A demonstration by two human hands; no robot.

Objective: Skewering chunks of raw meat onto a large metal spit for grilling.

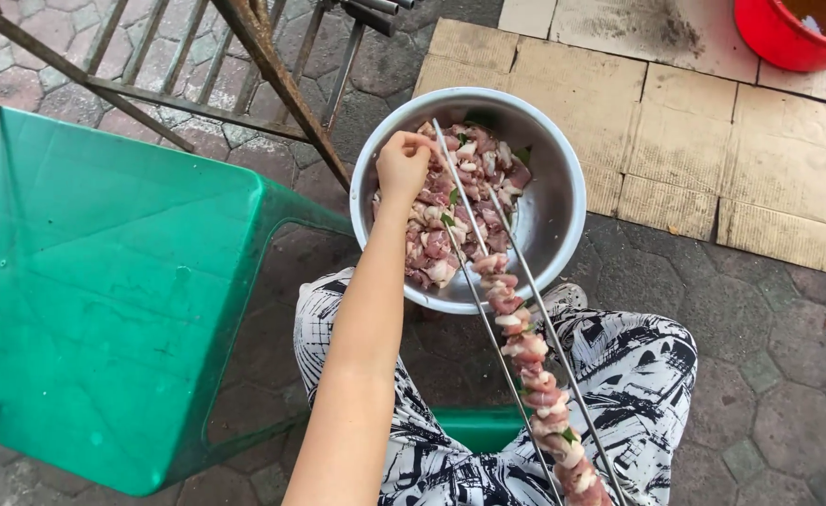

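1. Over the bowl (563, 201), the left hand (402, 167) reaches down from the near side, its fingers (422, 143) pinched together on a piece of the meat (450, 234) at the heap's far edge.
2. Landmark for everything else: the bowl, a round steel one, sits on the paved ground just beyond the person's knees, with the raw meat chunks heaped in its left half and its right half bare metal.
3. Two thin metal skewers (469, 211) lie across the bowl, tips near its far rim, running back over its near rim toward the person.
4. Near of the bowl, the skewers carry a packed row of threaded meat (525, 351) that runs down over the patterned trousers (638, 375) to the bottom edge.
5. The right hand is out of view (it lies past the bottom edge, so its grip cannot be told).
6. Left of the bowl stands a green stool (113, 281), its corner close to the bowl's rim.
7. Beyond the bowl, to the left, a rusty metal frame (263, 56) slants across the paving.
8. Right of the bowl lie flattened cardboard sheets (694, 150); past them, at the far right corner, stands a red bucket (788, 37).
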